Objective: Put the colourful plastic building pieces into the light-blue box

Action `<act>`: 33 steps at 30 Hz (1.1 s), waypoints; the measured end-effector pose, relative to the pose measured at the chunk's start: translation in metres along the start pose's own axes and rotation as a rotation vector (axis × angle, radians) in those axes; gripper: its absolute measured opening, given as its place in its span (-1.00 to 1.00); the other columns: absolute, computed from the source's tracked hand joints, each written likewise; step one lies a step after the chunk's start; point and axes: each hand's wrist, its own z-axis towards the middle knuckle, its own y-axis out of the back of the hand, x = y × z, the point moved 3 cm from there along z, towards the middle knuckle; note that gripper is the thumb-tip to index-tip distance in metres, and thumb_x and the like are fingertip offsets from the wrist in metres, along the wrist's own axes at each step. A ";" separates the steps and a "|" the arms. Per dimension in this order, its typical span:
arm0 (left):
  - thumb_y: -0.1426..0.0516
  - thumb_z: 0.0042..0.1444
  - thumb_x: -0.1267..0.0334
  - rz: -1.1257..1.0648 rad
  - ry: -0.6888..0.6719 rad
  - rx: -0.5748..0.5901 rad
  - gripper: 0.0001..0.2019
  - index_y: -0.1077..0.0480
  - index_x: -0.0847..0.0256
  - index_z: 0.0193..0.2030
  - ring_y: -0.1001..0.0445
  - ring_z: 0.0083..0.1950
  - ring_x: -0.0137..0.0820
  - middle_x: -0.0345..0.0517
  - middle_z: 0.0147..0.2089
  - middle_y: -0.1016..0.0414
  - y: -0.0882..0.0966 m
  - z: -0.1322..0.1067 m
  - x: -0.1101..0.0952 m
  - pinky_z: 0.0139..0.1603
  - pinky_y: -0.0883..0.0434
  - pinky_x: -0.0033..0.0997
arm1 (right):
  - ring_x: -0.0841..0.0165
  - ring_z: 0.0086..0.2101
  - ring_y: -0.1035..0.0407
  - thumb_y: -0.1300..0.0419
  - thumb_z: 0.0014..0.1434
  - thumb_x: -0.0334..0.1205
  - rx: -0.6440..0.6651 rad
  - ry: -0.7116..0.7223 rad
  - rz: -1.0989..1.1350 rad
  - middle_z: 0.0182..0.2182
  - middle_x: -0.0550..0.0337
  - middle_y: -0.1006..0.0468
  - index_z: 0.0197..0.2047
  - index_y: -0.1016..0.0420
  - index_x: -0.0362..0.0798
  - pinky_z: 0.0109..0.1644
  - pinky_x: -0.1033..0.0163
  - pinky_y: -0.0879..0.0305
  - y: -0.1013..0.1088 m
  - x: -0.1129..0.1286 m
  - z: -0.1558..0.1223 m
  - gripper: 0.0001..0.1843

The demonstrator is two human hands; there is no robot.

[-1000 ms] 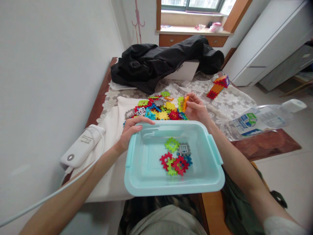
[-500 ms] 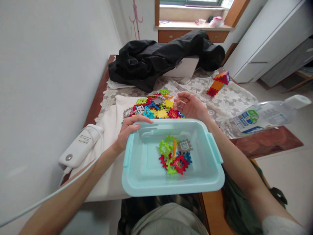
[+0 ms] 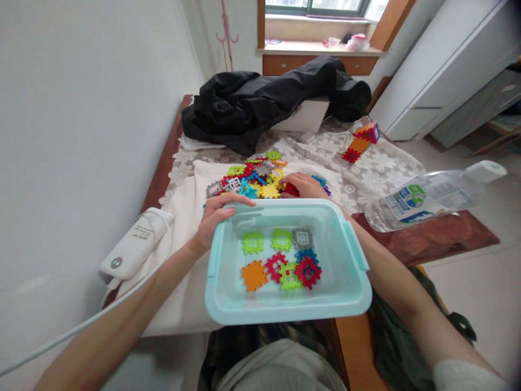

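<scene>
My left hand [image 3: 215, 220] grips the left back corner of a pale turquoise plastic bin [image 3: 288, 315], thumb over the rim. Loose inside lie notched plastic building tiles: an orange tile [image 3: 254, 275], green tiles such as this green one [image 3: 253, 243], red tiles, a grey window tile [image 3: 302, 238] and a blue tile partly covered. Beyond the bin, my right hand [image 3: 305, 185] reaches into a heap of mixed tiles [image 3: 260, 176], its fingers curled over a red building tile [image 3: 290, 190]. The bin's back rim hides part of that hand and of the heap.
A clear bottle with a white cap [image 3: 427, 195] is at the right. A white device [image 3: 136, 241] with a cable lies at the left. An orange and red tile structure [image 3: 360, 144] stands farther back, and a black cloth [image 3: 264, 103] covers a box.
My right hand has moved down onto the heap, its fingers curling over a red tile. In the bin, an orange tile now lies flat and the green ones have spread out leftward.
</scene>
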 end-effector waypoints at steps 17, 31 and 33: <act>-0.27 0.07 0.08 -0.001 -0.002 0.018 -0.69 -0.79 0.18 -0.19 -0.64 -0.14 -0.10 0.01 -0.19 -0.77 -0.001 0.001 -0.002 -0.08 -0.55 -0.23 | 0.03 0.26 -0.61 -0.23 0.46 -0.07 -0.130 -0.112 0.066 0.31 -0.02 -0.69 0.37 -0.62 0.01 0.44 -0.12 -0.52 0.005 -0.007 -0.001 -0.51; -0.27 0.09 0.12 -0.021 -0.011 0.027 -0.70 -0.80 0.17 -0.17 -0.62 -0.13 -0.15 0.00 -0.17 -0.78 0.000 0.001 0.000 -0.12 -0.52 -0.29 | 0.04 -0.08 -0.68 -0.26 0.34 -0.07 -0.234 -0.294 0.008 -0.01 -0.08 -0.80 0.20 -0.71 -0.07 0.16 -0.10 -0.60 0.026 -0.018 -0.001 -0.55; -0.27 0.10 0.12 -0.020 -0.014 0.027 -0.70 -0.80 0.18 -0.17 -0.62 -0.13 -0.15 0.01 -0.17 -0.78 0.000 0.001 0.000 -0.13 -0.52 -0.28 | 0.11 -0.16 -0.66 -0.23 0.35 -0.08 -0.275 -0.277 0.064 -0.07 -0.03 -0.80 0.16 -0.72 -0.05 0.07 -0.03 -0.60 0.029 -0.013 0.000 -0.58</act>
